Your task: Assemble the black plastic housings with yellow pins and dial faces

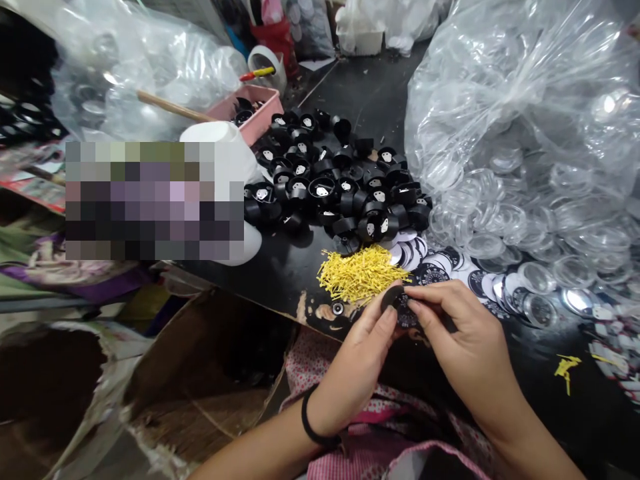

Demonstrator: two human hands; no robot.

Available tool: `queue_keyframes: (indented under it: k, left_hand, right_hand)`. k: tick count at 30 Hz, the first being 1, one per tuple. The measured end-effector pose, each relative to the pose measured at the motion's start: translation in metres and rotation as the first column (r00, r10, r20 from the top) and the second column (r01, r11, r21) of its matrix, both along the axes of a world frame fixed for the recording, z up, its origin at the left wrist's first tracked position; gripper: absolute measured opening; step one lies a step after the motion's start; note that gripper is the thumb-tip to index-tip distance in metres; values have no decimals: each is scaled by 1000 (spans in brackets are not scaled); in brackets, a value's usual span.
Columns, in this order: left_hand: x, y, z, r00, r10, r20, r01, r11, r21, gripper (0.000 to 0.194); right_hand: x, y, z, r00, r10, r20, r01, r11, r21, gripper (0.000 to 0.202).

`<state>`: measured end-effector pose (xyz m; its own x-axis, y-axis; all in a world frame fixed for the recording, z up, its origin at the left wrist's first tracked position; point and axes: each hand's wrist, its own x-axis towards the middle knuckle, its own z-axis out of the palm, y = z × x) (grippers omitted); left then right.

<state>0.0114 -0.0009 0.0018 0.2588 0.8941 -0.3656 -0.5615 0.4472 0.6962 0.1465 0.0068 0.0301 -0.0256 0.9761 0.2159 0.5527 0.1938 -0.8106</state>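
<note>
My left hand grips a black round case with a numbered black dial in it, just above the table's front edge. Thumb and fingers of my right hand close on the right side of the same piece; whether they pinch something small there is hidden. A heap of thin yellow pointers lies right behind my hands. Beyond it spreads a pile of black round cases, several with white plates inside. Black and white dial discs lie in an overlapping row behind my right hand.
Clear round covers spill from a large plastic bag on the right. A few yellow pointers lie nearer the front. A pink tray and a white container stand at the left. An open carton sits below the edge.
</note>
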Motion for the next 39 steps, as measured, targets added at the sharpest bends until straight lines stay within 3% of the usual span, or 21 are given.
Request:
queue_keyframes:
  k: [3, 6, 10, 15, 20, 24, 27, 29, 31, 33, 35, 37, 39]
  left_hand:
    - [-5, 0, -1, 997, -63, -50, 64, 998, 5, 32]
    - [-7, 0, -2, 997, -65, -35, 65, 998, -5, 30]
    - [-6, -1, -4, 998, -63, -27, 63, 998, -15, 33]
    - [-7, -3, -7, 994, -81, -79, 84, 996, 35, 32]
    - [-10, -4, -7, 954, -101, -284, 143, 981, 131, 30]
    - [-20, -10, -8, 841, -194, -506, 313, 936, 162, 30]
    - [-33, -14, -8, 776, -238, -584, 402, 900, 168, 30]
    - [-42, -14, -6, 784, -225, -579, 385, 907, 169, 29]
    - [-50, -13, -4, 823, -178, -540, 296, 945, 139, 27]
    - [-55, -11, -4, 876, -131, -464, 181, 981, 66, 27]
    - [-55, -9, -6, 924, -107, -366, 107, 994, -20, 27]
    - [-52, -8, -8, 960, -83, -269, 69, 996, -58, 25]
    - [-45, -8, -8, 981, -47, -186, 36, 997, -61, 23]
  right_hand:
    - [2, 2, -2, 993, -74, -89, 59, 985, -161, 9]
    - [3, 3, -3, 955, -150, -255, 60, 942, -330, 14]
    - [2, -1, -3, 935, -199, -294, 96, 939, -331, 17]
    - [6, -2, -8, 951, -146, -274, 45, 938, -344, 19]
    - [10, -4, -13, 993, -57, -100, 21, 944, -329, 18]
    - [10, -17, -10, 997, 57, -52, -71, 947, -313, 14]
    - [10, -25, -7, 989, 147, -3, -142, 949, -281, 15]
    - [11, -22, -7, 976, 217, 18, -205, 941, -268, 16]
    - [13, -11, -10, 957, 260, 126, -225, 944, -241, 16]
    - [13, 6, -16, 899, 207, 387, -147, 973, -177, 17]
    - [13, 25, -23, 780, 95, 618, -47, 995, -93, 19]
    - [13, 39, -28, 711, 44, 702, -10, 999, -53, 17]
    - [14, 44, -31, 699, 52, 713, -37, 999, -36, 18]
